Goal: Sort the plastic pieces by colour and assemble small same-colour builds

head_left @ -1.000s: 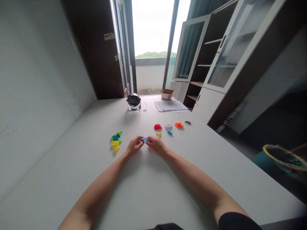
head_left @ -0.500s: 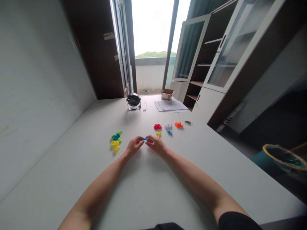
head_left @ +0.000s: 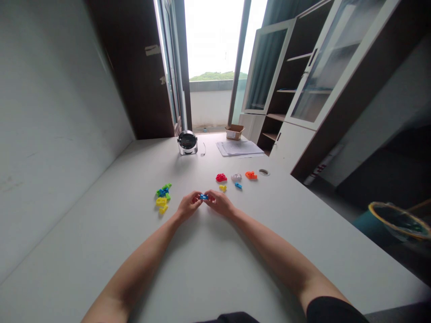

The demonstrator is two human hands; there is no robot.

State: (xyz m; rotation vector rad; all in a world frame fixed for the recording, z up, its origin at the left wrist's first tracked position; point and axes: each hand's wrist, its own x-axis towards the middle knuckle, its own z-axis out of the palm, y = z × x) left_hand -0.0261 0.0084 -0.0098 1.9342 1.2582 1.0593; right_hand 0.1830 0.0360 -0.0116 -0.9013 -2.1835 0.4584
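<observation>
A small blue plastic piece (head_left: 204, 197) is pinched between both hands, just above the white table. My left hand (head_left: 189, 204) closes its thumb and fingers on the piece's left end. At the other end, my right hand (head_left: 218, 202) grips it the same way; the fingertips hide part of it. Just beyond my right hand lies a yellow piece (head_left: 222, 188), with red pieces (head_left: 221, 177) behind it. Left of my left hand are a green and blue cluster (head_left: 164, 191) and yellow pieces (head_left: 161, 202).
Further right lie a blue piece (head_left: 238, 185), whitish pieces (head_left: 236, 177) and orange pieces (head_left: 251, 175), near a round table hole (head_left: 264, 172). At the back stand a round black-and-silver device (head_left: 187, 142), papers (head_left: 240, 148) and a cardboard box (head_left: 235, 132). A wall borders the left.
The blue piece between my fingers has been turned, and more of its face shows. Both hands have stayed in nearly the same place.
</observation>
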